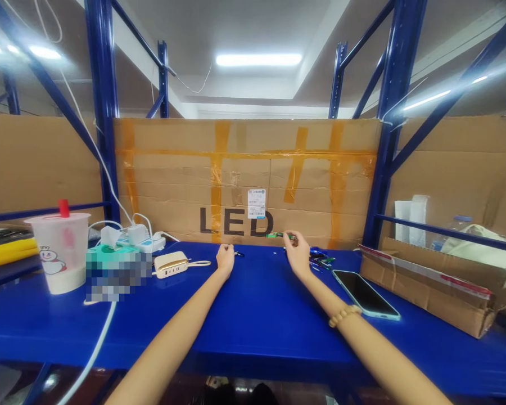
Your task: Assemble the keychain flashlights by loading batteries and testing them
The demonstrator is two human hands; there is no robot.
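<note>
My left hand (225,260) is closed near the middle of the blue shelf (244,320), with a small dark pen-like piece (239,255) sticking out at its right side. Raised a little over the shelf, my right hand (297,252) pinches a slim green and dark pen-like item (275,235) that points left. Just right of that hand lies a loose pile of blue, green and dark pens (320,259).
A phone (366,293) and a long open cardboard box (430,287) lie to the right. On the left are a lidded cup (61,253), a cream power bank (171,265), a power strip (152,242) and white cables. A large carton (172,180) stands behind.
</note>
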